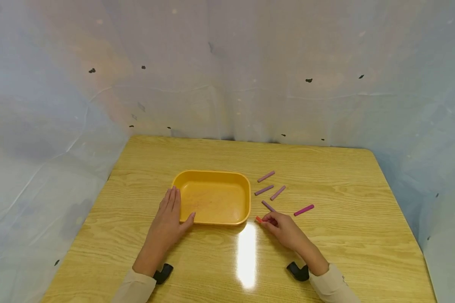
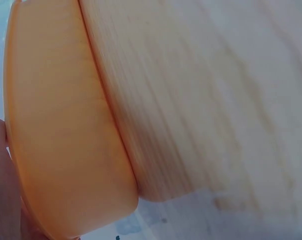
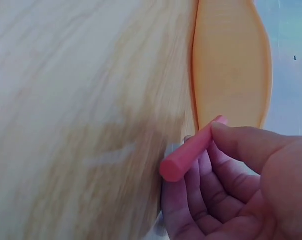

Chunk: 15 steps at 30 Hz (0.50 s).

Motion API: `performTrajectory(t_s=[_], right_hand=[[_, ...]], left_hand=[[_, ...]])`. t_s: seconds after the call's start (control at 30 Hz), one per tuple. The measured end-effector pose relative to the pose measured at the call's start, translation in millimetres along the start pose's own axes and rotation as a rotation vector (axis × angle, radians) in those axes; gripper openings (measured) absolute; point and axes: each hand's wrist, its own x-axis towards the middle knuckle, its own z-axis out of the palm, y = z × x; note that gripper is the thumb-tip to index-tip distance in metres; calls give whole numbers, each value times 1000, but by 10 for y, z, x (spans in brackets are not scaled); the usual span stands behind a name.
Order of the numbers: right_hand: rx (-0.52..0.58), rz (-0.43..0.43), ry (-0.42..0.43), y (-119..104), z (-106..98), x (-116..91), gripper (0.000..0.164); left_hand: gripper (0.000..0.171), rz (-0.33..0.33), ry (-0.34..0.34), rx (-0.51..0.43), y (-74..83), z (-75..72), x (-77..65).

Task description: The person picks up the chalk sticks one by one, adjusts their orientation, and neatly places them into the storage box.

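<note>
Pink stick (image 3: 191, 150) pinched, right hand (image 1: 284, 229) curled

A makeshift recording booth: pale sheeting (image 1: 227, 71) encloses a wooden table (image 1: 326, 168).

Left hand (image 1: 168, 221): flat, palm down, fingers straight and close together pointing away from the body, thumb spread out to the side; forearm runs back to a beige sleeve (image 1: 134, 289). Right hand (image 1: 284, 229): fingers (image 3: 206, 175) curled inward with the thumb pressed across their tips in a pinch, knuckles up, wrist angled in toward the middle. A dark strap sits at each wrist.
</note>
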Motion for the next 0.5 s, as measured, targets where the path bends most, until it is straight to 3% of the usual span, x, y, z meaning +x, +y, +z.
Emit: performTrajectory(t_s=[0.33,0.5], right_hand=[[165,67,-6,11,-11,17,21],[304,153,4,14,-32,18,31]], left_hand=[[88,-5,-1,0,7,-23,-6],[89,-4,3,2,1,4,-11]])
